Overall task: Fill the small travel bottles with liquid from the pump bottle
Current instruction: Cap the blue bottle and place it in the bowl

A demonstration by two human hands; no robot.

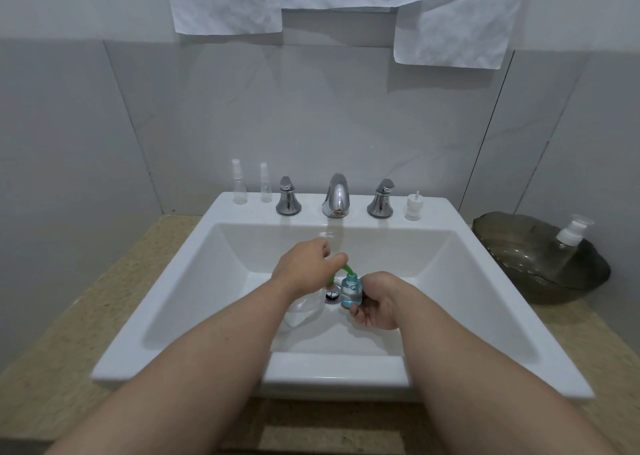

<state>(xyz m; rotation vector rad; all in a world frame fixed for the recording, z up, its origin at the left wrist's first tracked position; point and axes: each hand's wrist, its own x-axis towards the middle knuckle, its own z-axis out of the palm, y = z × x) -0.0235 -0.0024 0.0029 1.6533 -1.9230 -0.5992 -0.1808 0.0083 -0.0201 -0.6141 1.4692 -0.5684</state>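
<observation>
Over the white sink (491,302), my left hand (304,267) rests on top of a clear pump bottle (304,311) with a green pump head (346,268). Its fingers curl over the pump, and the green spout points down into the open neck of a small clear travel bottle (351,292). That bottle holds some blue liquid at the bottom. My right hand (377,304) grips the travel bottle from the right side. Two empty spray bottles (239,188) (265,186) stand on the sink ledge at the back left. A white cap piece (414,207) stands on the ledge at the right.
A chrome faucet (336,196) with two handles (288,197) (381,200) sits at the back of the sink. A dark glass bowl (519,246) on the beige counter at the right holds a clear bottle with a white pump (568,243). Paper sheets hang on the wall above.
</observation>
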